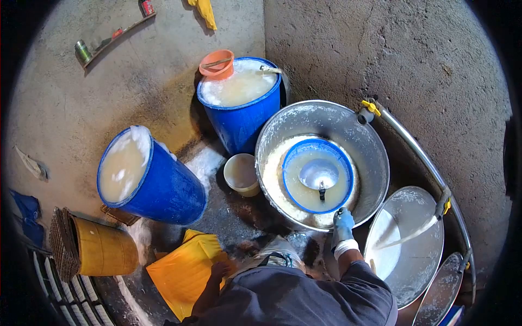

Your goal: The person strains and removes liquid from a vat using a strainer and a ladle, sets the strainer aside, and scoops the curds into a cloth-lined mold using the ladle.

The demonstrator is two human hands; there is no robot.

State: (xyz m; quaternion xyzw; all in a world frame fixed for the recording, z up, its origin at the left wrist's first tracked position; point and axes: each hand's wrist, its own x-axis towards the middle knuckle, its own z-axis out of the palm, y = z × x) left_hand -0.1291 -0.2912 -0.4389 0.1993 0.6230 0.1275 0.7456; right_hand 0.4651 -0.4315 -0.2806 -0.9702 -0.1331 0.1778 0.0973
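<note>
My right hand (343,221), in a pale blue glove with a white cuff, is closed at the near rim of a large metal tub (377,163). Whatever its fingers hold is hidden. Inside the tub, amid whitish material, sits a blue-rimmed round container (284,182) of cloudy liquid. A shiny metal bowl (314,173) with a black handle rests in that liquid, apart from my hand. My left hand (220,269) is low beside a yellow-orange sheet (182,271); shadow hides its fingers, and I cannot tell whether it touches the sheet.
Two blue drums (168,190) (239,127) hold cloudy liquid; an orange basin (217,65) sits on the far one. A pale bucket (241,187) stands by the tub. At right, whitish liquid pours from a pipe (429,157) into another metal tub (432,239). A yellow container (109,247) stands left.
</note>
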